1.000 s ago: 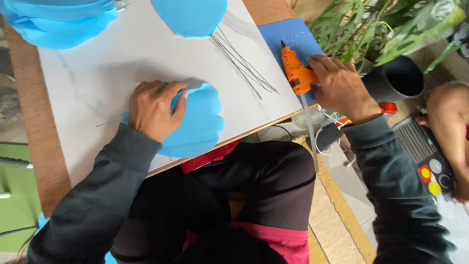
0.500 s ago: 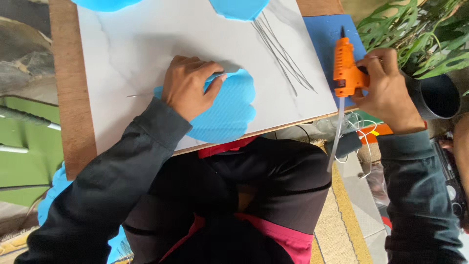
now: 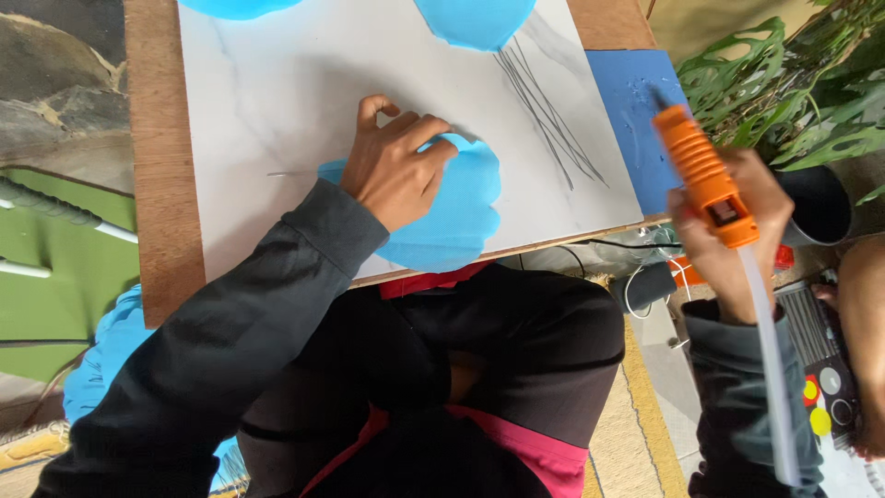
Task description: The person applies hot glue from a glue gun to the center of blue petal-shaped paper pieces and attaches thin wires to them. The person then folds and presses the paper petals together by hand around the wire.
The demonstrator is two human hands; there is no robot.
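left hand (image 3: 392,171) fingers pressed flat on blue foam shape (image 3: 452,217), partly hidden; right hand (image 3: 737,231) grips blurred orange glue gun (image 3: 705,175).

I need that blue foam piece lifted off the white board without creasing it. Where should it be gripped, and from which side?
Take the blue foam piece at its near edge, coming from the person's side. That rounded edge juts past the white board, so fingers could pinch it above and below. The left hand presses down its far part; the right hand holds an orange glue gun.

Blue foam piece (image 3: 452,217) lies flat at the counter's near edge; orange glue gun (image 3: 705,175) is tilted, off the right edge.
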